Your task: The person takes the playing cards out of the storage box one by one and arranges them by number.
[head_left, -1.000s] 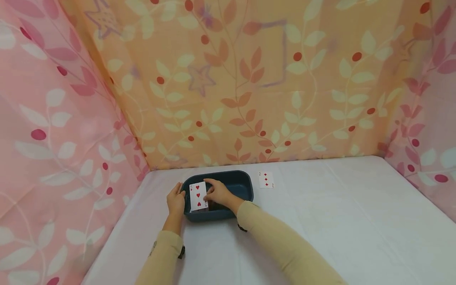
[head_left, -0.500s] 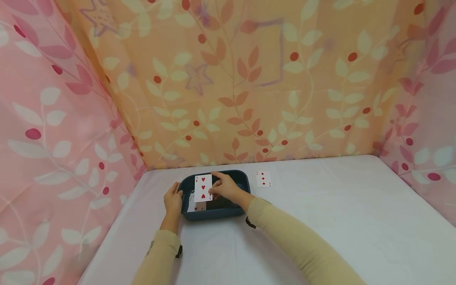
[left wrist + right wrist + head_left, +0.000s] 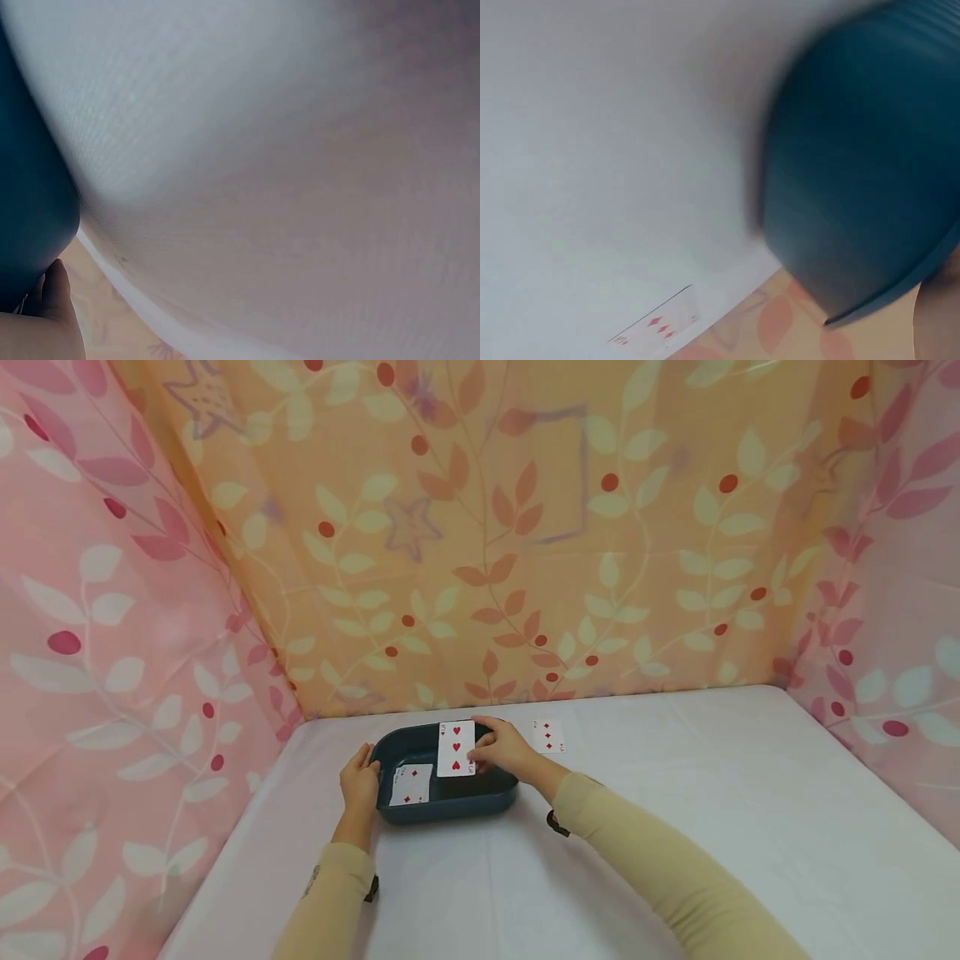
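Observation:
In the head view my right hand (image 3: 506,749) pinches a three of hearts playing card (image 3: 456,749) by its right edge, face up above the dark blue plastic bin (image 3: 450,812). My left hand (image 3: 360,779) grips the bin's left wall, with the thumb at the rim. Inside the bin, at the left, lies a face-up two of diamonds (image 3: 411,785); an edge beside it hints at another card beneath. In the left wrist view, part of the left hand (image 3: 45,322) touches the bin (image 3: 34,172). The right wrist view shows the bin's outer wall (image 3: 855,165).
A three of diamonds (image 3: 547,737) lies face up on the white-covered table (image 3: 637,827), right of the bin. Its far edge meets an orange leaf-patterned curtain (image 3: 465,568). Pink curtains (image 3: 150,693) hang at both sides.
My right hand has lifted the three of hearts and carried it to the right, uncovering the two of diamonds in the bin. The left hand stays at the bin's left wall.

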`<state>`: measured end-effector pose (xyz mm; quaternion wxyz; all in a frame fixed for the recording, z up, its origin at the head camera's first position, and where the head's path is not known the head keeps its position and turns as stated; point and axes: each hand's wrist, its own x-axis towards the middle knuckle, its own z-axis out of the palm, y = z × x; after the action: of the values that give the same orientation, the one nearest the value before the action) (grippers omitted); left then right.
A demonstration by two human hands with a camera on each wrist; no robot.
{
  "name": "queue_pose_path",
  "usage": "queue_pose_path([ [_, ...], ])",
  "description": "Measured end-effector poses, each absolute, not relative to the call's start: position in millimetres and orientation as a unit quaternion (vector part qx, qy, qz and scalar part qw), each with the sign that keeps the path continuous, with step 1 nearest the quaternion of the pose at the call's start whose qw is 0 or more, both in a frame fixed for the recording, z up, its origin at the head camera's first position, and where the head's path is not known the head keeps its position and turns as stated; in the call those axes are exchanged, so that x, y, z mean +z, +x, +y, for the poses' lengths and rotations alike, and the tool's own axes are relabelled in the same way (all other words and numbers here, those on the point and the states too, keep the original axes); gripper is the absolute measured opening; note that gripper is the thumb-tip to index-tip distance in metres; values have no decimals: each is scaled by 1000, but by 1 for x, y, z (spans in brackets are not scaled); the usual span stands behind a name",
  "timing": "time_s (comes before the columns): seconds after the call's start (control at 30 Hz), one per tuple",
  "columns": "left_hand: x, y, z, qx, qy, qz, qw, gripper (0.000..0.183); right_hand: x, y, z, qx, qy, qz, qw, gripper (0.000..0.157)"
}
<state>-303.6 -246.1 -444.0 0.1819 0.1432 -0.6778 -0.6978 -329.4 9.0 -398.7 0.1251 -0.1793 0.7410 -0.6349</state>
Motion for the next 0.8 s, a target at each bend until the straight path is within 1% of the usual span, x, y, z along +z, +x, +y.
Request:
queue_pose_path([
  [0.07,-439,-302,-244,-692,151,-685,168,52,-400,-332,16,-640,-173,738,123,71],
  [0.2,-434,-299,-240,-692,155,-686,159,52,-402,-334,28,-651,-155,733,120,71],
  [0.47,-434,-301,-241,-685,160,-693,159,51,-401,-332,53,-650,-117,744,105,72],
  [0.8,-431,-297,-241,-685,174,-690,159,51,-399,-329,79,-652,-104,746,89,72],
])
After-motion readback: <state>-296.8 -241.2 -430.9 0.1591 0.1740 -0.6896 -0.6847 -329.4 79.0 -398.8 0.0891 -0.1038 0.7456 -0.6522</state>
